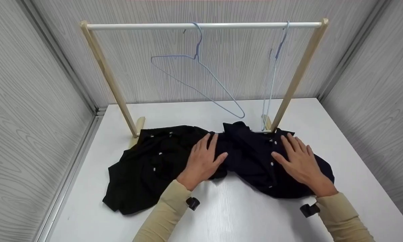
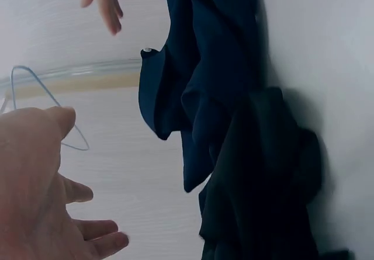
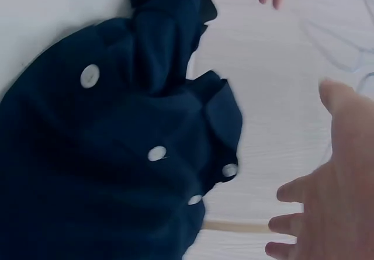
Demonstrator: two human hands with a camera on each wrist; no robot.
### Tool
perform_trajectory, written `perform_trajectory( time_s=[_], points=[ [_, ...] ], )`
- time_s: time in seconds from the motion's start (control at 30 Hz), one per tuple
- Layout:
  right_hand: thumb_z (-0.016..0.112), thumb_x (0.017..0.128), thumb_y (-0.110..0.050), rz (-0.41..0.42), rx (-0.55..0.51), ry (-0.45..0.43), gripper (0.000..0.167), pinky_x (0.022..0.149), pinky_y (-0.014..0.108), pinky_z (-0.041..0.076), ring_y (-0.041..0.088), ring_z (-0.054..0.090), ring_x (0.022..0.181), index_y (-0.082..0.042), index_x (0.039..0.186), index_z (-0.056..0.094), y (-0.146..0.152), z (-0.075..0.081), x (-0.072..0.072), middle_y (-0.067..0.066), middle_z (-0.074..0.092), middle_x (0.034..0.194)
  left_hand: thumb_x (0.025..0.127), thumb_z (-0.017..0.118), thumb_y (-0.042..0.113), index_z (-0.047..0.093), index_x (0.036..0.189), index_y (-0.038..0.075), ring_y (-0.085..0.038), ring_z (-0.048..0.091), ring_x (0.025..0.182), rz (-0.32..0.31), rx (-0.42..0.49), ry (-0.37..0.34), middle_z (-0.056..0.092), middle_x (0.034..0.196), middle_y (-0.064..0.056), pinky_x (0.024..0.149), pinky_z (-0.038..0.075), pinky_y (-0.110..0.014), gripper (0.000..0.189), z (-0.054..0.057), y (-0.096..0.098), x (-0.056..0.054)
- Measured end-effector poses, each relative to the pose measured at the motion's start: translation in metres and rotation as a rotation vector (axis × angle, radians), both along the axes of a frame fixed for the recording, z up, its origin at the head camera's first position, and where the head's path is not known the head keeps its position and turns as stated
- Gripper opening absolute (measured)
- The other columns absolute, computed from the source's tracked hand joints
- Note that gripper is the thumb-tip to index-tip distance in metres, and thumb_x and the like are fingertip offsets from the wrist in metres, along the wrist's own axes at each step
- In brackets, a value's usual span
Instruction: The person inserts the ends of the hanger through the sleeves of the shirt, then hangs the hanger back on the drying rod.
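A black buttoned shirt [image 1: 137, 181] lies crumpled on the left of the white table. Beside it, on the right, is a navy shirt [image 1: 250, 164] with a collar and white buttons [image 3: 156, 153]. My left hand [image 1: 203, 161] is over the place where the two shirts meet, fingers spread and holding nothing. Over the right part of the navy shirt is my right hand [image 1: 299, 164], its fingers also spread. In the wrist views, a gap shows between the left hand [image 2: 35, 184] and the cloth, and likewise between the right hand [image 3: 345, 178] and the navy shirt.
Behind the shirts stands a rack with wooden posts [image 1: 109, 77] and a white top rod [image 1: 147, 26]. Two blue wire hangers hang from it, a middle hanger [image 1: 218, 80] and a right hanger [image 1: 273, 74] turned edge-on. Grey wood-grain panels [image 1: 37, 117] enclose the white table [image 1: 218, 215].
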State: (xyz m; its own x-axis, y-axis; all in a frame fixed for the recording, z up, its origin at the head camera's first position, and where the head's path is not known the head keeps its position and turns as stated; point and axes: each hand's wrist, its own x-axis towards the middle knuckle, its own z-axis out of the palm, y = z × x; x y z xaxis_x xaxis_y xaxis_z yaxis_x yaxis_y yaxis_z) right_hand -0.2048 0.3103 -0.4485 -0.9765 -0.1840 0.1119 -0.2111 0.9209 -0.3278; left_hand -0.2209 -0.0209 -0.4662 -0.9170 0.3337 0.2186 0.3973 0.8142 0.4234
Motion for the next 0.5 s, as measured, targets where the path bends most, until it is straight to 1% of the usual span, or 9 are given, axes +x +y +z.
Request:
perform_trajectory(
  time_s=[0.1,0.2,0.3,0.4,0.5],
  points=[
    [0.036,0.104,-0.054,-0.019,-0.025,-0.006,0.074,0.114,0.067,0.018,0.049,0.024,0.145,-0.003,0.155,0.028,0.002,-0.007,-0.014,0.026,0.025,0.159,0.102,0.039,0.057,0.025,0.157,0.013,-0.033,0.044,0.132,-0.015,0.055,0.019,0.039,0.15,-0.017,0.109,0.04,-0.048,0.072,-0.002,0.016,-0.008],
    [0.033,0.105,-0.051,-0.039,-0.042,-0.003,0.069,0.111,0.065,0.028,0.051,0.034,0.138,0.0,0.152,0.033,0.002,-0.012,-0.027,0.029,0.034,0.153,0.102,0.041,0.054,0.027,0.157,0.013,-0.029,0.048,0.12,-0.033,0.086,0.013,0.045,0.141,-0.015,0.102,0.043,-0.044,0.07,-0.003,0.031,-0.015],
    [0.037,0.107,-0.038,-0.048,-0.035,0.022,0.057,0.102,0.065,0.038,0.052,0.046,0.126,0.001,0.147,0.04,0.001,-0.015,-0.04,0.031,0.045,0.141,0.103,0.044,0.047,0.029,0.156,0.012,-0.028,0.049,0.117,-0.051,0.09,0.008,0.047,0.138,-0.014,0.1,0.045,-0.042,0.065,-0.004,0.047,-0.024],
    [0.041,0.106,-0.022,-0.042,-0.003,0.056,0.044,0.091,0.062,0.045,0.05,0.056,0.108,0.002,0.142,0.044,-0.001,-0.021,-0.051,0.032,0.053,0.124,0.103,0.048,0.039,0.031,0.155,0.011,-0.028,0.05,0.116,-0.067,0.069,0.016,0.047,0.137,-0.015,0.098,0.046,-0.042,0.061,-0.003,0.062,-0.032],
    [0.043,0.103,-0.014,-0.024,0.037,0.073,0.041,0.08,0.059,0.05,0.044,0.059,0.089,0.001,0.142,0.046,-0.001,-0.026,-0.058,0.031,0.055,0.109,0.103,0.051,0.032,0.033,0.154,0.011,-0.03,0.051,0.117,-0.082,0.038,0.024,0.048,0.138,-0.015,0.096,0.048,-0.043,0.058,-0.002,0.076,-0.038]
  ],
)
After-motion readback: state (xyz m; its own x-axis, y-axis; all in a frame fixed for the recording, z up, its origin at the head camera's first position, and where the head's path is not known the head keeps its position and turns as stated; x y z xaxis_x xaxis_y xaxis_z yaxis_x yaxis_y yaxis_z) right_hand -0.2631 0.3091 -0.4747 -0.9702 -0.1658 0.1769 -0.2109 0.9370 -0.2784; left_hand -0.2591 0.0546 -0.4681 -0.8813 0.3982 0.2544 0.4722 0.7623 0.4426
